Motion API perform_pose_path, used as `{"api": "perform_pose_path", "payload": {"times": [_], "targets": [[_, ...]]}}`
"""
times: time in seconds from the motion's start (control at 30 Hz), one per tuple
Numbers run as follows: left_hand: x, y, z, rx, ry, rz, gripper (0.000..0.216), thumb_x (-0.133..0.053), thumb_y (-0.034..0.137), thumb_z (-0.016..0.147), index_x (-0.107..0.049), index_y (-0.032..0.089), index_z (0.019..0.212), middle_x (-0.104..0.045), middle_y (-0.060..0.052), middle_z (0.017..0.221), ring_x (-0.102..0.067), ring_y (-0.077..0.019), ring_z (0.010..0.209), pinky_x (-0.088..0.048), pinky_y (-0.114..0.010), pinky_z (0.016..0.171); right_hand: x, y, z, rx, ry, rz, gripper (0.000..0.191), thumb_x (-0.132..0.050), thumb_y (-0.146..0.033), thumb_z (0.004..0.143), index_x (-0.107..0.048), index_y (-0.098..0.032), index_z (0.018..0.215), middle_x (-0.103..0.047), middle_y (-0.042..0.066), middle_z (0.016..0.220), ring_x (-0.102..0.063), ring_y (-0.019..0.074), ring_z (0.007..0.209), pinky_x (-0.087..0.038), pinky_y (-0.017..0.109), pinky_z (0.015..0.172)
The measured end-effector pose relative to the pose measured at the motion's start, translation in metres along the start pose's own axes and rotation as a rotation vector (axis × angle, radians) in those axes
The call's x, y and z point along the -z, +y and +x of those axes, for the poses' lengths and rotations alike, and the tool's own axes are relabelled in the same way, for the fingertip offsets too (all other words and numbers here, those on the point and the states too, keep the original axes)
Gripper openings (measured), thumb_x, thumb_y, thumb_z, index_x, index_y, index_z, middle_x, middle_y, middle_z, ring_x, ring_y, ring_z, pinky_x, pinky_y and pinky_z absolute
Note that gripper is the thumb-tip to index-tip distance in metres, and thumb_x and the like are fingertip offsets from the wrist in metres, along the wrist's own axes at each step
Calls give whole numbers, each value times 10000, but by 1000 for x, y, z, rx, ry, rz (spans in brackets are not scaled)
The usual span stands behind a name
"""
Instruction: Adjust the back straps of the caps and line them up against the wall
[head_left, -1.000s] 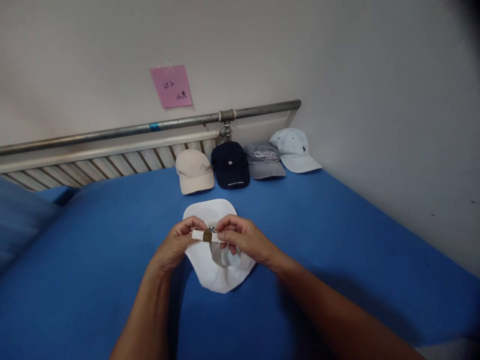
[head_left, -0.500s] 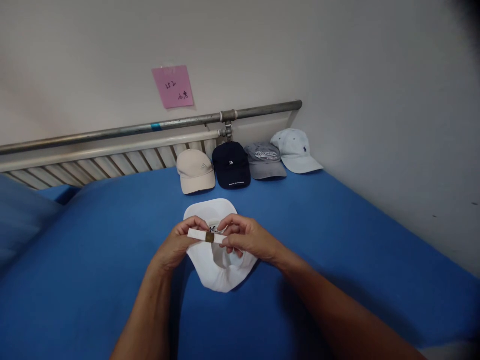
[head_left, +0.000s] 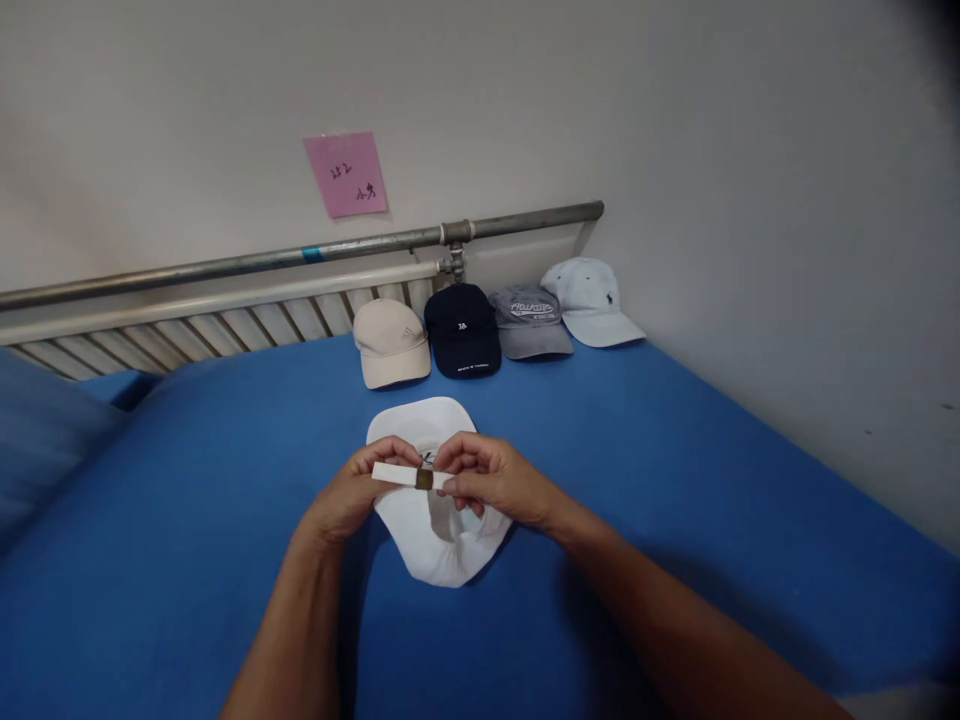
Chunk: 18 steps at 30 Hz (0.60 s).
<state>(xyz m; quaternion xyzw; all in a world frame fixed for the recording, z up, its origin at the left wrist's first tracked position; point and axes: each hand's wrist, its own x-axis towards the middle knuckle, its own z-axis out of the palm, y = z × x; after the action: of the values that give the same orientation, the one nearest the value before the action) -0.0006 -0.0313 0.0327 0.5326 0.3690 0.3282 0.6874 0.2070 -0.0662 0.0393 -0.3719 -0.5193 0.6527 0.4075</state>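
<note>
A white cap [head_left: 442, 555] lies upside down on the blue surface, its brim pointing away from me and its inside facing up. Its white adjuster strap [head_left: 394, 474] stretches between my hands and passes through a brass-coloured buckle [head_left: 424, 479]. My left hand [head_left: 358, 492] is closed on the strap's left part, the thumb beneath and fingers behind. Close to the buckle, my right hand [head_left: 499, 480] pinches the strap's right part between thumb and fingers. The fingers hide some of the cap's inside and a dark label.
Along the back stand a beige cap [head_left: 391, 342], a navy cap [head_left: 462, 330], a grey cap [head_left: 531, 322] and a pale cap [head_left: 591, 302]. Behind them are a radiator [head_left: 225, 325] and a metal pipe [head_left: 360, 247]. A wall [head_left: 787, 250] borders the right side.
The buckle has shifted slightly right and down, toward my right hand. More of the strap shows left of it. The row of caps has not moved.
</note>
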Motion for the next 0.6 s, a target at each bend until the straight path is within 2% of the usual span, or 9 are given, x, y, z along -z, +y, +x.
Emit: {"api": "perform_pose_path", "payload": {"times": [0.13, 0.3, 0.4, 0.5, 0.6], "targets": [[6, 9, -4, 12, -35, 172, 251, -763, 243, 671, -693, 166, 900, -618, 0, 807, -517, -108, 714, -375, -205, 647, 4, 3, 0, 4, 10, -10, 182, -682, -178, 676, -617, -176, 845, -593, -45, 641, -529, 64, 495, -382, 161, 415], [8, 13, -8, 65, -111, 275, 181, -749, 290, 691, -677, 140, 763, -539, 25, 649, -430, -90, 622, -318, -210, 601, 7, 6, 0, 23, 12, -87, 160, -650, -184, 713, -618, -182, 870, -589, -36, 689, -529, 76, 548, -389, 186, 464], [3, 12, -6, 50, -78, 274, 179, -761, 273, 652, -655, 133, 686, -509, 32, 611, -404, -86, 599, -306, -215, 589, 2, 1, -2, 204, 39, -282, 173, -625, -178, 761, -642, -187, 933, -653, 12, 870, -589, 122, 746, -465, 250, 641], [-1, 10, -4, 30, -71, 252, 165, -754, 266, 650, -657, 137, 684, -526, 25, 634, -426, -95, 622, -333, -224, 613, -6, -5, -5, 451, 20, -518, 246, -637, -199, 804, -643, -205, 1049, -670, 46, 1057, -577, 184, 994, -451, 341, 860], [-2, 9, -3, 16, -84, 244, 167, -758, 254, 646, -681, 141, 742, -572, 10, 694, -467, -110, 670, -364, -236, 651, -13, -6, -7, 562, -1, -657, 229, -627, -197, 833, -644, -216, 1061, -681, 43, 1044, -571, 192, 1016, -405, 382, 943]]}}
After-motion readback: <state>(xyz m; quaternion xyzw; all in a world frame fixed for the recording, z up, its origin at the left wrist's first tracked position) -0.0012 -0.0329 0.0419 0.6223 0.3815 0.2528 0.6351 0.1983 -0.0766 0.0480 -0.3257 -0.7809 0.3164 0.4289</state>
